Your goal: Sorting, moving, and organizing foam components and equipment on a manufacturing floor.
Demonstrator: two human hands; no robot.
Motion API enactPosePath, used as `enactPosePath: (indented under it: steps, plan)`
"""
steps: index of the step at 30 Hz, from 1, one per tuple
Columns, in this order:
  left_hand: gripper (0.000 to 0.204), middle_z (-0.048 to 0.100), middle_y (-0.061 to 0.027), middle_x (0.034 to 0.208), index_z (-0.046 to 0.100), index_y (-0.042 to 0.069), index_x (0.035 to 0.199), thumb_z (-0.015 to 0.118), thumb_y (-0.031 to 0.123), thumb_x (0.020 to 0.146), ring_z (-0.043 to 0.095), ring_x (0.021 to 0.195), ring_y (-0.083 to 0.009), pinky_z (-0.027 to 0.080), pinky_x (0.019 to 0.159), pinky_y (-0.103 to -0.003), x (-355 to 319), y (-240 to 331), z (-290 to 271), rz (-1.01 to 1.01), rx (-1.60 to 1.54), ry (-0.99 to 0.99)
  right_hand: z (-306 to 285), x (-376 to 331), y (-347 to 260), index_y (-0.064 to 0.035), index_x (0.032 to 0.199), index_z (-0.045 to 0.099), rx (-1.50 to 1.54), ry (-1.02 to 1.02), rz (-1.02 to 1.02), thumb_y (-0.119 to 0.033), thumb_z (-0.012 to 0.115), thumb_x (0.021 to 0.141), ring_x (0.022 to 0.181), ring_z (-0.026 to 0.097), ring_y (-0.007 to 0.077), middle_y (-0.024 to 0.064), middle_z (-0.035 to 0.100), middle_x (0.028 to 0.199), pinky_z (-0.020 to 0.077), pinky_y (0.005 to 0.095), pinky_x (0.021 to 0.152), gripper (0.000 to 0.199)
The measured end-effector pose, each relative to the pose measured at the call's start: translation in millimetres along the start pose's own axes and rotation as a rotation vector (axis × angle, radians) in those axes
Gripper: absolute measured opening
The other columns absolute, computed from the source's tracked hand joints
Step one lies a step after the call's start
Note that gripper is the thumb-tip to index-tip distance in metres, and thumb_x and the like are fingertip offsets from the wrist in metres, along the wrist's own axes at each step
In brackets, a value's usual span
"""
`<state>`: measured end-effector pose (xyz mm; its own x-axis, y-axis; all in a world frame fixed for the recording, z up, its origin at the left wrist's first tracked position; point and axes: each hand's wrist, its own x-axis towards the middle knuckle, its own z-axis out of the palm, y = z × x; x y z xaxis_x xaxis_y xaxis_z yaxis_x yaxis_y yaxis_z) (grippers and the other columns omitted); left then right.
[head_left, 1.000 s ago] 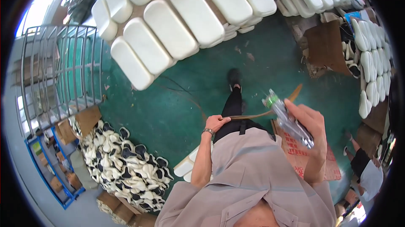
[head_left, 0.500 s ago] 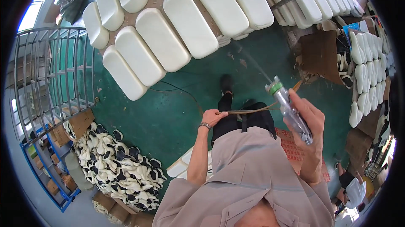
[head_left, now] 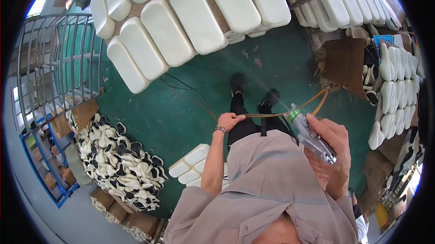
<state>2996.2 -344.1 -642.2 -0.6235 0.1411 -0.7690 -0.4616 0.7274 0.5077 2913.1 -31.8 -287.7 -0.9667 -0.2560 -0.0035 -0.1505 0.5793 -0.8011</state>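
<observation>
My right hand [head_left: 333,151] is closed around a clear spray gun [head_left: 310,135] with a green collar at its tip, held up at chest height and pointing up-left. An orange hose [head_left: 312,102] loops from the gun's front and runs left as a thin line to my left hand [head_left: 229,120], which pinches it in front of my waist. My left wrist wears a bracelet. A fine mist trails from the nozzle toward the floor. My black shoes [head_left: 253,92] stand on the green floor [head_left: 181,117].
Rows of white cushion pads [head_left: 190,22] lie on a rack ahead, with more stacked at right [head_left: 392,85]. A metal cage [head_left: 54,67] stands left. A heap of black-and-white pieces [head_left: 120,162] and cardboard boxes [head_left: 84,112] lie lower left. White blocks [head_left: 192,167] sit beside my left leg.
The view has shifted toward the white pads, which now look larger. My right hand with the spray gun has dropped slightly; my left hand still grips the hose at my waist.
</observation>
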Motion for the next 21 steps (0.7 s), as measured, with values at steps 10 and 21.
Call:
enactPosePath:
  steps: [10,21]
  plan:
    - [0.068,0.058,-0.0117,0.061,0.064,0.002,0.067,0.067,0.069,0.079,0.057,0.061,-0.0269,0.042,0.060,-0.041,-17.5,42.0,80.0,-0.030,-0.050,0.062,-56.3,-37.9,43.2,-0.0002,0.127,0.064,-0.008,-0.074,-0.081,-0.003,0.074,0.062,0.062,0.062,0.0227,0.0103,0.063,0.074,0.0481,0.0292,0.056,0.066]
    - [0.062,0.060,-0.0119,0.062,0.066,0.002,0.070,0.072,0.063,0.078,0.057,0.060,-0.0252,0.044,0.060,-0.040,-24.5,85.7,114.0,0.013,-0.098,0.200,-100.5,-61.0,84.7,0.0006,0.128,0.063,0.024,-0.143,-0.137,-0.003,0.071,0.059,0.065,0.063,0.0271,0.0115,0.064,0.078,0.0492,0.0322,0.059,0.070]
